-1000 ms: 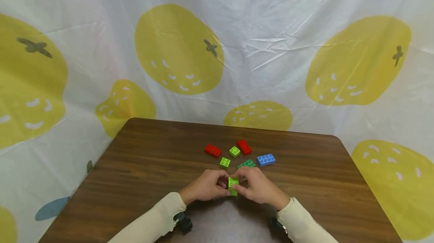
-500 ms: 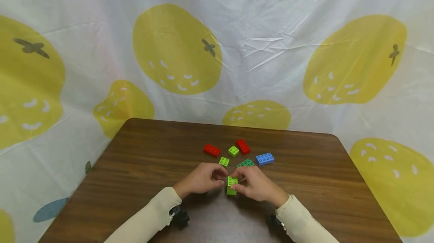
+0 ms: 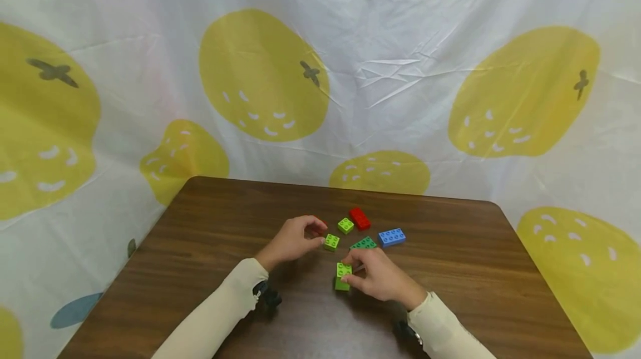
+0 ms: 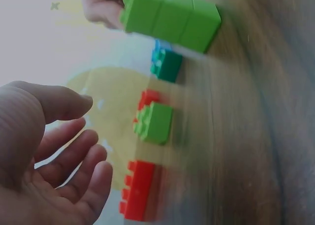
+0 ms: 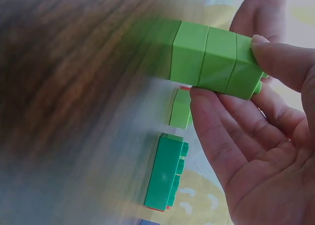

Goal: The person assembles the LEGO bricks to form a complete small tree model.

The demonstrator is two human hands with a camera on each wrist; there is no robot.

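A stack of lime green toy building bricks (image 3: pixel 343 278) stands upright on the table. My right hand (image 3: pixel 378 274) pinches its top between thumb and fingers; in the right wrist view the thumb lies at the studded end of the stack (image 5: pixel 216 60). My left hand (image 3: pixel 294 241) is apart from the stack, fingers loosely bent with nothing between them. It hovers beside a loose lime brick (image 3: pixel 331 242) and partly hides a red brick (image 4: pixel 138 190) behind it in the head view. A second loose lime brick (image 3: pixel 345 226) lies farther back.
Another red brick (image 3: pixel 359 218) lies at the back. A dark green brick (image 3: pixel 364 242) sits just beyond my right hand, and a blue brick (image 3: pixel 392 236) is to its right. The brown table (image 3: pixel 240 203) ends at a lemon-print curtain (image 3: pixel 380 108).
My left hand has let go of the stack and moved away, forward and left, to the loose lime and red bricks. My right hand stays at the stack.
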